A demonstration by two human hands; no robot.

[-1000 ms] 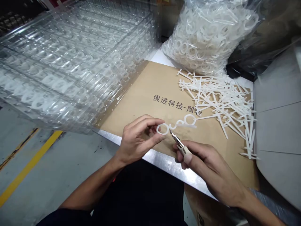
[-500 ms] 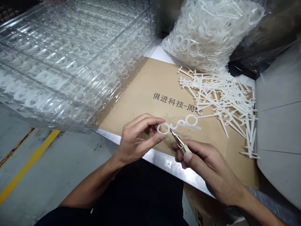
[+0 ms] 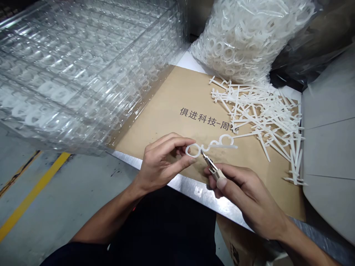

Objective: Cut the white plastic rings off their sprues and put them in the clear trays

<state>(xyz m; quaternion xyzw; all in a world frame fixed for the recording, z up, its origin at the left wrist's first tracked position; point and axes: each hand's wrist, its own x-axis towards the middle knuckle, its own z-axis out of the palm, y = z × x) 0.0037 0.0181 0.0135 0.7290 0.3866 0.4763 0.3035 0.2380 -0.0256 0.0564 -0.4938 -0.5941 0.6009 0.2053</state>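
Brown cardboard [image 3: 155, 118] covers most of the tabletop, stopping short of the bright metal edge [image 3: 198, 190] that runs slantwise right in front of the worker. On the left, clear plastic trays [image 3: 97, 70] loaded with pale ring parts hem the board in; at the far side a bulging clear bag [image 3: 241, 48] of white rings stands, and on the right a grey panel [image 3: 330, 136] closes things off. A loose heap of white plastic sticks [image 3: 257, 111] takes up the far right of the cardboard, so the roomiest stretch lies in the middle, around the printed characters [image 3: 208, 120].

Both hands are over the near part of the cardboard. The left hand [image 3: 163, 162] has thumb and forefinger pinched on a ring at one end of a white plastic piece [image 3: 222, 146]. The right hand [image 3: 246, 199] is wrapped around a pair of small cutters [image 3: 212, 166], thumb along the handle, the tip pointing up and left to the narrow neck just beside that ring. From here I can't tell whether the blades are biting.

That piece is slim and milky: a ring at each end, wavy little curves between, and a straight bar alongside.
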